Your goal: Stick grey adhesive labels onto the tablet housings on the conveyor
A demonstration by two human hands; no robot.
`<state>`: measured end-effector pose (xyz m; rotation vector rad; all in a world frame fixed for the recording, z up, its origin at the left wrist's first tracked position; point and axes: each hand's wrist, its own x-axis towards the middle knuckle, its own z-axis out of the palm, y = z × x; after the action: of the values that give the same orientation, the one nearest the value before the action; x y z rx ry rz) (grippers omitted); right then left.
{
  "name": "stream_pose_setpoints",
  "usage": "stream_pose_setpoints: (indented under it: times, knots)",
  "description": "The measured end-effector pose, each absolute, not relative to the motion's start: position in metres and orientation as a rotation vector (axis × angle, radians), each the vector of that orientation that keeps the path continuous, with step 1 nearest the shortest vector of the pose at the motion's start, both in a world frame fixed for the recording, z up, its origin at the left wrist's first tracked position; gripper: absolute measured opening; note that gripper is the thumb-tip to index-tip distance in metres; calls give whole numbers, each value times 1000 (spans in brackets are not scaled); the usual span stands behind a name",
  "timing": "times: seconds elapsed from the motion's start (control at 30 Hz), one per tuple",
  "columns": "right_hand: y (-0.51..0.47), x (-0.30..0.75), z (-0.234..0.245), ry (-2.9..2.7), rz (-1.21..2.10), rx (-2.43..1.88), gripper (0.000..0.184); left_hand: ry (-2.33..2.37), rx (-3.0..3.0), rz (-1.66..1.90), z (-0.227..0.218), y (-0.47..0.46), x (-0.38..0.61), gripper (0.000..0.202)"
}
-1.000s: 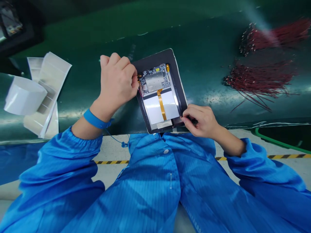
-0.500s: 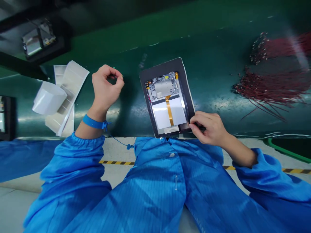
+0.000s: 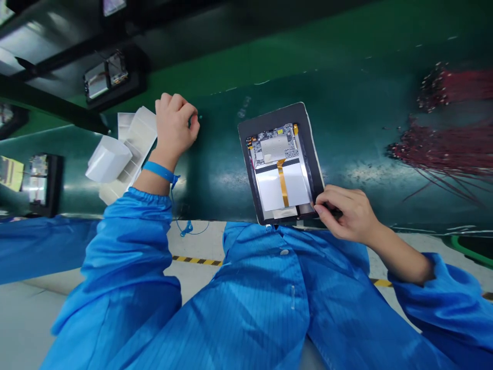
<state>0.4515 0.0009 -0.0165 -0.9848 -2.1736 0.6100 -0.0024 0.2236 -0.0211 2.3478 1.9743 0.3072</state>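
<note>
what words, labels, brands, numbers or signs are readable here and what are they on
No readable text anywhere.
Circuit board in the opened tablet: any print is too small to read.
Yellow patch on the board: too small.
White strips at left: no legible wording.
Yellow sheet, far left: too blurred.
Floor tape: stripes only, no words.

Device [image 3: 282,163] between sheets [image 3: 111,158] and wire bundles [image 3: 447,148]

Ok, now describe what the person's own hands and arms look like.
The left hand and right hand are ungloved. A blue wristband circles the left wrist, with a thin blue cord hanging from it; the right wrist shows no band. The left sleeve and right sleeve are bright blue, loose and creased.
</note>
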Motion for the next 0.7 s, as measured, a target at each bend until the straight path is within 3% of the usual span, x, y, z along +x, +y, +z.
stream_pose_setpoints:
  times: [0.13, 0.37, 0.7]
  knots:
    - [1, 451, -18, -2168, 624, -986, 9, 1830, 2297, 176, -9, 223, -2, 52]
    - [1, 451, -17, -2168, 631, -973, 10, 1724, 2588, 468, 3, 144, 58, 16]
    - [1, 451, -15, -2161, 639, -970, 10, 1604, 2590, 578, -6, 114, 116, 9]
